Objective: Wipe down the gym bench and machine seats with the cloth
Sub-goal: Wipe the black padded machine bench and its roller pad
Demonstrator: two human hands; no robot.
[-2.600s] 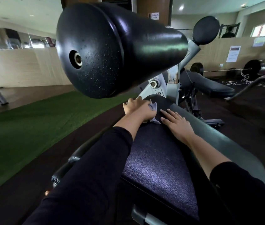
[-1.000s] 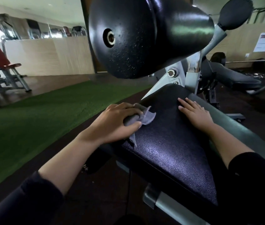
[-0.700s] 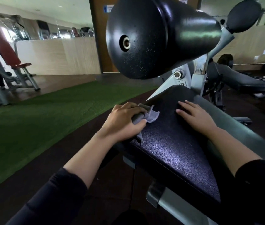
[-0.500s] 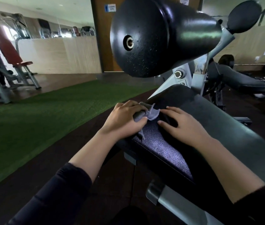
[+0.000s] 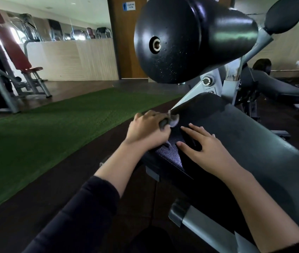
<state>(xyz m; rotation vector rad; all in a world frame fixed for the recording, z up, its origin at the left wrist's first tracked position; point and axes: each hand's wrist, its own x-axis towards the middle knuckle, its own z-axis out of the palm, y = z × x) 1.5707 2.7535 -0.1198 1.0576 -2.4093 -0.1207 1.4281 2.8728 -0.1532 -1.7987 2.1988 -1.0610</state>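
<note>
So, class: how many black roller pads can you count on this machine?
2. The large roller pad hangs above the bench pad, over the hands; the smaller roller pad is at top right, farther back. Others may be hidden.

Single head-worn wide-angle view, looking forward and down along black bench pad. Very near: both forearms enter from bottom edge, left hand and right hand mid-frame. Black foam roller looms close overhead. Green turf strip left, wide-angle bending at edges.
</note>
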